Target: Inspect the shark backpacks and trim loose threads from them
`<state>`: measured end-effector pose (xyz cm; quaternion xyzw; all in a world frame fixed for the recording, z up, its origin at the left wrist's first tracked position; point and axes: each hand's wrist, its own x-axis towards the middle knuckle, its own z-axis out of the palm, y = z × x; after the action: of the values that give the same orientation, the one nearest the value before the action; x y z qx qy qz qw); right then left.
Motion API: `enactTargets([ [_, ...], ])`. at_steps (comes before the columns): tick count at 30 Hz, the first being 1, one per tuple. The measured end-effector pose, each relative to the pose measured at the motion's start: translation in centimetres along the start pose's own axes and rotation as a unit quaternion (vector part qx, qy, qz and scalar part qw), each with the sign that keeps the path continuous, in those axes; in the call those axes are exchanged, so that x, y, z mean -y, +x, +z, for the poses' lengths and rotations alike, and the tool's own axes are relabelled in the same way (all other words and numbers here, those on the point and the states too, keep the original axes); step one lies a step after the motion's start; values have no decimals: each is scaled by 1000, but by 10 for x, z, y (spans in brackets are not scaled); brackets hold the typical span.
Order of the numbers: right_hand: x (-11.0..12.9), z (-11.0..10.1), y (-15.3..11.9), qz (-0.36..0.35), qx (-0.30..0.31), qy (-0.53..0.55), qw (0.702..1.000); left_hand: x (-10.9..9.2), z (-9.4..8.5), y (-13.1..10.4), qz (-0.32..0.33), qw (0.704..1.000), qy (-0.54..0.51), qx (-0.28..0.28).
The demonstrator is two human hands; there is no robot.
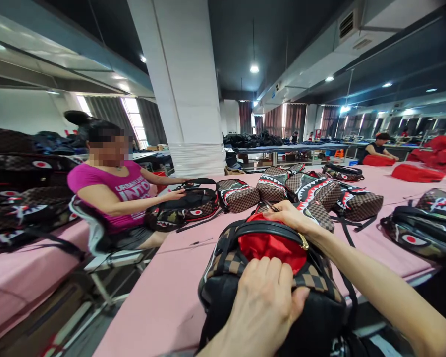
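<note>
A backpack (230, 265) in brown checks with black panels stands on the pink table in front of me, its mouth open on a red lining (271, 248). My left hand (263, 292) grips the near edge of that opening, fingers curled over into the lining and thumb outside. Across the far side, beyond the black handle (271, 227), reaches my right hand (292, 216). Its fingers are closed, and a small dark pointed tool (270, 205) shows at the fingertips; its exact kind is unclear. The fingertips of my left hand are hidden inside the bag.
Several checked backpacks with shark-mouth patterns (241, 196) lie across the pink table (152, 297). At left a seated co-worker (111, 193) handles another backpack (193, 203). A thin dark pen-like item (195, 243) lies nearby. Red bags (418, 172) are at far right.
</note>
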<state>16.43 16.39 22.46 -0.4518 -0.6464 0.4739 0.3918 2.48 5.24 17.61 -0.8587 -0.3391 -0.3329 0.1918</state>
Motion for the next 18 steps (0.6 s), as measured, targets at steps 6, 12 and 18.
enactTargets([
  [6, -1, -2, -3, 34, 24, 46, 998, 10, -27, 24, 13, 978, -60, 198],
  [12, -3, -3, -2, 11, 47, 67, 997, 43, -44, 69, 72, 842, -247, 474],
  [18, -7, -10, -2, -9, 63, 45, 997, 46, -50, 69, 25, 841, -308, 445],
])
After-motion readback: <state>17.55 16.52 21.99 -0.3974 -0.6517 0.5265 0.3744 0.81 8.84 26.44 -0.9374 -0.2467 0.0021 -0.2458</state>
